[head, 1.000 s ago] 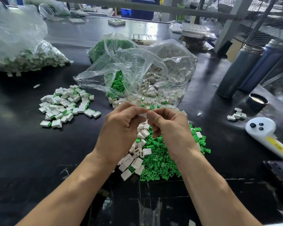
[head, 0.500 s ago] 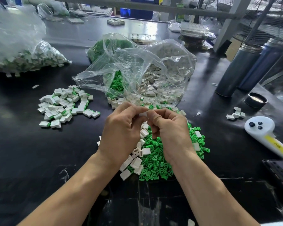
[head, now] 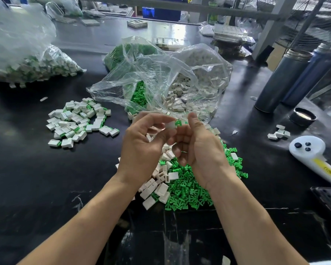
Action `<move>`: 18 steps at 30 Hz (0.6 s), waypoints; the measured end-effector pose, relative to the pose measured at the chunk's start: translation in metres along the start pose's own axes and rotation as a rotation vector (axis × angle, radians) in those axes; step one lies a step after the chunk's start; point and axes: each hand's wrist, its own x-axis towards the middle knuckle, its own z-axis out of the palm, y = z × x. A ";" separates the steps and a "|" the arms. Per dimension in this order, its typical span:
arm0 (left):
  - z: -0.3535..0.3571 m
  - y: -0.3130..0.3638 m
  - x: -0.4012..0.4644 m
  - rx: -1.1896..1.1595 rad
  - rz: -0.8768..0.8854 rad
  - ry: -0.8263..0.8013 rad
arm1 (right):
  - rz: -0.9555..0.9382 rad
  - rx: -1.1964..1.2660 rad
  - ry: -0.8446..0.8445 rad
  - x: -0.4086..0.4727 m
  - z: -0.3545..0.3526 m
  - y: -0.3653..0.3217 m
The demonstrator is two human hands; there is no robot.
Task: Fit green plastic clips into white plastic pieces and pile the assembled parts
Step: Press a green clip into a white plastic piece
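Both hands are raised over the loose parts in the middle of the black table. My left hand [head: 141, 146] pinches a white plastic piece [head: 170, 125] at its fingertips. My right hand [head: 201, 150] pinches a green clip [head: 178, 122] that meets the white piece's right end. Under the hands lie a heap of green clips [head: 191, 190] and loose white pieces [head: 161, 180]. The pile of assembled parts [head: 78, 121] sits on the table to the left.
An open clear bag [head: 161, 79] of green and white parts lies behind the hands. A bag of assembled parts [head: 27, 67] sits far left. Two metal flasks [head: 287, 77], a black lid [head: 303, 116], a few white pieces [head: 278, 131] and a white controller [head: 313, 155] stand right.
The hands have opened apart a little and turned palms inward. The white piece and green clip now show between the fingertips, where they were hidden before.
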 end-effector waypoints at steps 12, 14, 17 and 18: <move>0.013 0.005 -0.006 -0.207 -0.152 -0.096 | -0.161 -0.178 0.278 0.002 0.017 0.014; 0.013 0.006 -0.006 -0.212 -0.144 -0.090 | -0.152 -0.196 0.308 0.003 0.018 0.016; 0.014 0.009 -0.006 -0.227 -0.133 -0.089 | -0.174 -0.189 0.330 0.003 0.021 0.016; 0.014 0.009 -0.007 -0.227 -0.131 -0.096 | -0.193 -0.183 0.331 0.002 0.022 0.016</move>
